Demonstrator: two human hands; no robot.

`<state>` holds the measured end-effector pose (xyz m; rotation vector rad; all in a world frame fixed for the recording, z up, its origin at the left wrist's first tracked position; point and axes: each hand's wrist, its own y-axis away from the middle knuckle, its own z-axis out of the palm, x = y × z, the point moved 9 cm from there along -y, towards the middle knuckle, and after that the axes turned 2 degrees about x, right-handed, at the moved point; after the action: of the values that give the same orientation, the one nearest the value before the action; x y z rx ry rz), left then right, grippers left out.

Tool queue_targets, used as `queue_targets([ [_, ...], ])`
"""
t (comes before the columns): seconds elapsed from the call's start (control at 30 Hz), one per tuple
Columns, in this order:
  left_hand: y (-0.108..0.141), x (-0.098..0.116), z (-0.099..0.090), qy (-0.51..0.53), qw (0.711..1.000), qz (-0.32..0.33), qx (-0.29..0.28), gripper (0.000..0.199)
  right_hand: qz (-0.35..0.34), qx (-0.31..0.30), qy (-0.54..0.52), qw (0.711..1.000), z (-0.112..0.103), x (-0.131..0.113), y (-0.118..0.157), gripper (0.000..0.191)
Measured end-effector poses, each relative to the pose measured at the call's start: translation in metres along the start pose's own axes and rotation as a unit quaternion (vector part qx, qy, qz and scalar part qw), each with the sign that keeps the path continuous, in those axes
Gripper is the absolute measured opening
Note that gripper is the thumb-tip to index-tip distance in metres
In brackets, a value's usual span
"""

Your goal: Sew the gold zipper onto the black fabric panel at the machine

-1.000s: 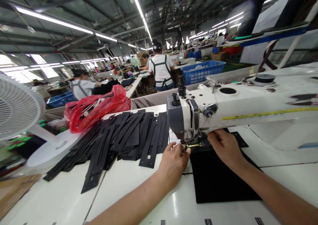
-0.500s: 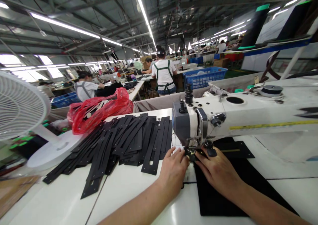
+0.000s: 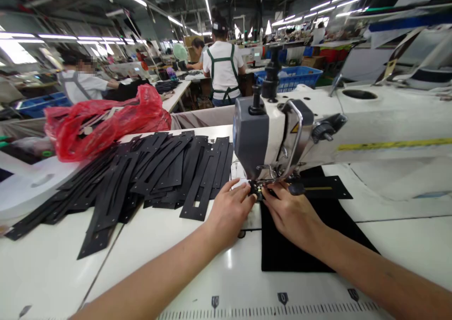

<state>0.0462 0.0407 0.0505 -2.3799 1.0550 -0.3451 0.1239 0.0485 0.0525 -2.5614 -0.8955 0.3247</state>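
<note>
A sewing machine (image 3: 271, 132) stands before me, and both hands are close beside its needle area. My left hand (image 3: 231, 209) is closed, fingertips at the end of a black slotted strip (image 3: 332, 188) by the presser foot. On the other side of the foot, my right hand (image 3: 294, 212) is closed with its fingers pressed on the same strip, which runs out to the right under the machine arm. Under the strip and my right forearm lies a black fabric panel (image 3: 293, 254). The machine head and fingers partly hide the stitching spot.
A heap of black slotted strips (image 3: 158, 169) lies left of the machine. Behind it sits a red plastic bag (image 3: 106, 122), with a white fan base (image 3: 38, 183) at far left. A ruler scale (image 3: 268, 310) marks the table's front edge. Several people work beyond, near a blue basket (image 3: 293, 77).
The view has tilted down and come closer, bringing the ruler scale into sight. Both hands stay at the needle area with the strip; the panel still lies beneath my right hand.
</note>
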Motion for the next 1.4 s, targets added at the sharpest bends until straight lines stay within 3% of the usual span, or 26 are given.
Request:
queue_targets([
  [0.17, -0.002, 0.002, -0.002, 0.000, 1.000, 0.008, 0.018, 0.014, 0.004, -0.010, -0.003, 1.000, 0.002, 0.002, 0.001, 0.025],
  [0.53, -0.003, 0.004, 0.004, -0.023, 1.000, -0.005, -0.004, 0.016, -0.026, 0.033, -0.001, 0.999, -0.005, 0.002, 0.000, 0.026],
  [0.73, -0.003, 0.005, 0.003, -0.039, 0.999, 0.002, 0.032, 0.016, -0.033, 0.032, -0.005, 0.999, -0.004, 0.003, 0.001, 0.028],
  [1.07, -0.007, 0.007, -0.003, -0.044, 0.998, 0.020, 0.032, 0.025, -0.034, 0.055, -0.016, 0.998, -0.003, 0.002, -0.001, 0.029],
  [1.4, -0.011, 0.006, -0.007, -0.015, 0.999, 0.028, 0.029, 0.023, -0.036, 0.024, -0.004, 0.999, 0.001, 0.000, -0.002, 0.033],
])
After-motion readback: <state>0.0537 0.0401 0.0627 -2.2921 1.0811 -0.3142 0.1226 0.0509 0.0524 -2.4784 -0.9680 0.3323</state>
